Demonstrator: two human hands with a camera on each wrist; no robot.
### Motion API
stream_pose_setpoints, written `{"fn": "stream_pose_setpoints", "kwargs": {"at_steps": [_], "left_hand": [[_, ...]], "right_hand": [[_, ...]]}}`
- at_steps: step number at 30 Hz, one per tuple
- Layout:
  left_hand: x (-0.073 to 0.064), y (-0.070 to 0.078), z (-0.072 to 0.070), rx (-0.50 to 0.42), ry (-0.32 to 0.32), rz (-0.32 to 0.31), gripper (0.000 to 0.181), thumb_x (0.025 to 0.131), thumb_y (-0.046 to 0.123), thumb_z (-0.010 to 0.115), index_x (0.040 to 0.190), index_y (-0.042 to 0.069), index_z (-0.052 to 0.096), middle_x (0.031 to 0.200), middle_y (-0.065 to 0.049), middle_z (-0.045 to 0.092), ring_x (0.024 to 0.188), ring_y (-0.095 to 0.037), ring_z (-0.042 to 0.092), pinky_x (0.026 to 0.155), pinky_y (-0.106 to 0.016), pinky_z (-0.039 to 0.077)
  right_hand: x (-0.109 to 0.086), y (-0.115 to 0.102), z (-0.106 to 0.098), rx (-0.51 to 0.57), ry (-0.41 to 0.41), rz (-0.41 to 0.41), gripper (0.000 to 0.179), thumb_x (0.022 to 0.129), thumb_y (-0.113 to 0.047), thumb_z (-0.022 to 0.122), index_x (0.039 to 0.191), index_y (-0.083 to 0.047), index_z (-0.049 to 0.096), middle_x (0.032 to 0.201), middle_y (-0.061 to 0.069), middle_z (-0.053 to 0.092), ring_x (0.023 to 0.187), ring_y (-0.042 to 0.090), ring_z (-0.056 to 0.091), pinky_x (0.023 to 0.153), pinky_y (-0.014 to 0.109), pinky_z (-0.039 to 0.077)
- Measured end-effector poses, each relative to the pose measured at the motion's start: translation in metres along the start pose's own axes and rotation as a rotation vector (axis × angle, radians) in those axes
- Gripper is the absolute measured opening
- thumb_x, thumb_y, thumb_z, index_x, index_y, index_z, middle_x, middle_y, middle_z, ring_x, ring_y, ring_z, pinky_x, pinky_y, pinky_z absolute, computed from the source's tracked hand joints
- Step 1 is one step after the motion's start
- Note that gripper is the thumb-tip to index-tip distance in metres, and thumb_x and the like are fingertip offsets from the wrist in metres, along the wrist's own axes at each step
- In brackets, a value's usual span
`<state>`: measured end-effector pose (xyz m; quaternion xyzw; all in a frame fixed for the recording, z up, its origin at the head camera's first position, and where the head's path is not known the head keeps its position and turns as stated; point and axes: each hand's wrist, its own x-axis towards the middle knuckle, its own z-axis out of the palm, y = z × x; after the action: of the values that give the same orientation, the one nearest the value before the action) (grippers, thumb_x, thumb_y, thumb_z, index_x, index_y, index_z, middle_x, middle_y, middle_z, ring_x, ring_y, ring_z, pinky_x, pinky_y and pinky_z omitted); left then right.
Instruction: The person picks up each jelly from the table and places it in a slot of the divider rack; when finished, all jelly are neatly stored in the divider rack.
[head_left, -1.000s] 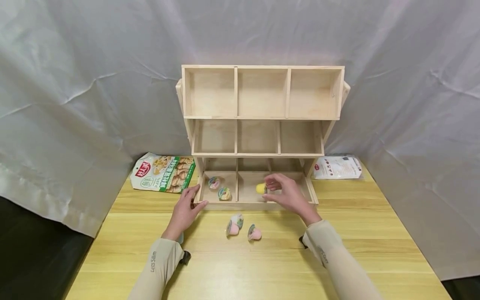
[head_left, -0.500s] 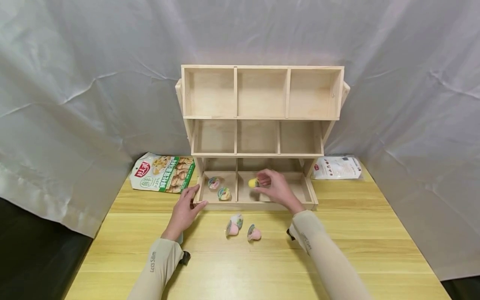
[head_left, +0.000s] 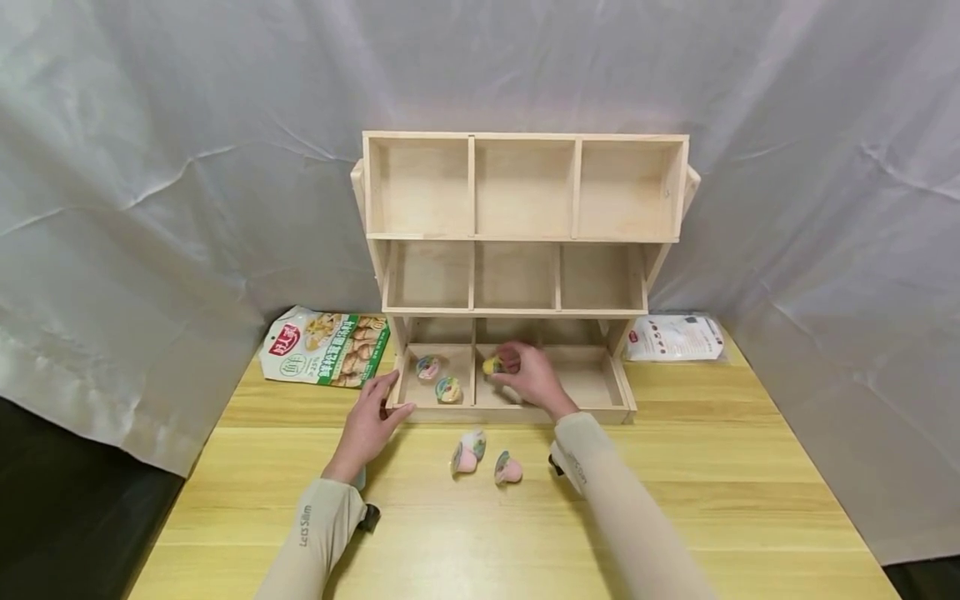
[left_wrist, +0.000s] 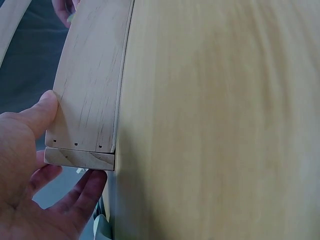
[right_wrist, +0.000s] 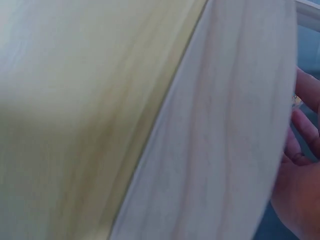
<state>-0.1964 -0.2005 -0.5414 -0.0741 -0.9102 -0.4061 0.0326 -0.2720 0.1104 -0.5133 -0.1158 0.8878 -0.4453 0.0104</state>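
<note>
In the head view, my right hand (head_left: 530, 377) pinches a small yellow jelly cup (head_left: 492, 365) between thumb and fingers, over the bottom tier of a wooden rack (head_left: 517, 414), just right of its divider. In the right wrist view the rack's front board hides most of this grip. Two jelly cups with printed lids (head_left: 448, 390) lie in the left compartment. At the tier's front left corner rests my left hand (head_left: 369, 423). The left wrist view shows its thumb at the front board's (left_wrist: 92, 80) top edge and its loosely spread fingers by the end piece.
Two pink jelly cups (head_left: 508, 469) and a whitish one (head_left: 476, 442) lie on the wooden table (head_left: 675, 492) before the rack. A printed food pouch (head_left: 324, 346) lies left of it, a white packet (head_left: 675, 337) right. Grey curtains (head_left: 187, 167) hang behind.
My right hand has moved left with the yellow jelly cup, toward the divider of the bottom tier. The left hand has stayed at the corner.
</note>
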Motion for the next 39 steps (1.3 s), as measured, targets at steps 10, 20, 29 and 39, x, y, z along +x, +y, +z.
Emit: {"fn": "stream_pose_setpoints", "kwargs": {"at_steps": [10,20,29,39], "left_hand": [[-0.002,0.001,0.001,-0.007,-0.008,-0.006,0.073,0.101,0.040,0.068,0.162,0.017,0.036,0.152,-0.010,0.045,0.100,-0.026,0.060,0.088,-0.045,0.053],[-0.003,0.000,0.000,-0.010,-0.008,-0.007,0.073,0.101,0.040,0.069,0.162,0.017,0.036,0.152,-0.010,0.044,0.107,-0.029,0.061,0.093,-0.050,0.054],[-0.001,0.000,0.000,-0.010,-0.001,-0.003,0.073,0.100,0.040,0.069,0.162,0.016,0.037,0.152,-0.011,0.044,0.108,-0.030,0.062,0.093,-0.051,0.055],[0.001,-0.003,0.000,-0.014,-0.007,-0.001,0.074,0.100,0.042,0.069,0.162,0.016,0.037,0.153,-0.011,0.044,0.117,-0.033,0.062,0.098,-0.052,0.054]], "right_hand": [[0.004,0.006,0.018,-0.041,0.014,0.018,0.052,0.086,-0.011,0.085,0.133,-0.003,0.065,0.123,0.013,0.070,0.106,0.026,0.069,0.094,0.038,0.058],[0.004,0.008,0.020,-0.081,0.022,-0.031,0.048,0.087,-0.011,0.084,0.131,-0.001,0.066,0.120,0.014,0.070,0.103,0.027,0.069,0.091,0.039,0.059],[0.007,0.011,0.020,-0.185,0.031,-0.080,0.047,0.089,-0.016,0.084,0.132,-0.004,0.068,0.117,0.014,0.070,0.102,0.029,0.066,0.091,0.044,0.057],[0.009,0.014,0.022,-0.198,0.037,-0.089,0.047,0.089,-0.018,0.084,0.132,-0.005,0.068,0.126,0.015,0.066,0.107,0.032,0.064,0.096,0.046,0.055]]}}
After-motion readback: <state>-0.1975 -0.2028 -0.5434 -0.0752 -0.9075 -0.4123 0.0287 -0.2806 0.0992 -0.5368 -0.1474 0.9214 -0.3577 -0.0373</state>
